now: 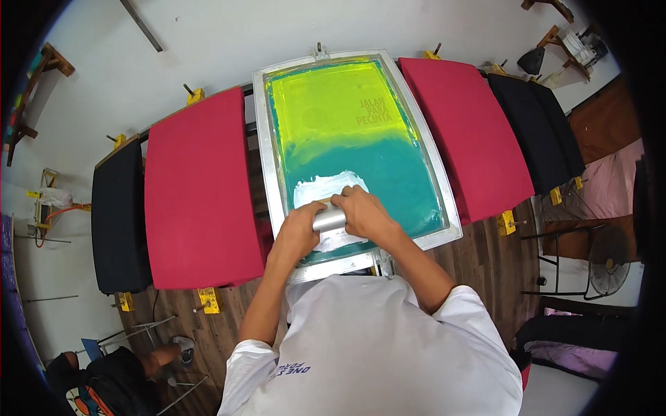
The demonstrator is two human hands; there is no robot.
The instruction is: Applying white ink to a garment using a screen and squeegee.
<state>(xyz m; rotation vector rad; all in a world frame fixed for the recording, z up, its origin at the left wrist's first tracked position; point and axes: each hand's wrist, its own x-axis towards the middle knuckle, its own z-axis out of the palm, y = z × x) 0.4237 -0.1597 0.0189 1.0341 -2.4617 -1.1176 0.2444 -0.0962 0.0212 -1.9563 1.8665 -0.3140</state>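
Note:
A squeegee [331,220] with a silver metal handle is gripped from both ends by my hands. My left hand [298,231] wraps its left end, and my right hand [363,213] closes over its right end, thumbs near each other on top. Under it lies a screen-printing frame [430,149] with a pale metal rim. The mesh is yellow-green in its far half, with lettering at the right, and teal in its near half. White ink [325,188] spreads thickly just beyond the squeegee, with a thinner smear on the near side. The squeegee's blade is hidden.
Red fabric-covered boards [201,194] flank the frame, the right red board [472,132] included. Black boards [119,215] stand farther out on both sides. Yellow clamps [208,300] jut from their ends. A seated person [114,378] is at lower left; a fan [610,253] stands right.

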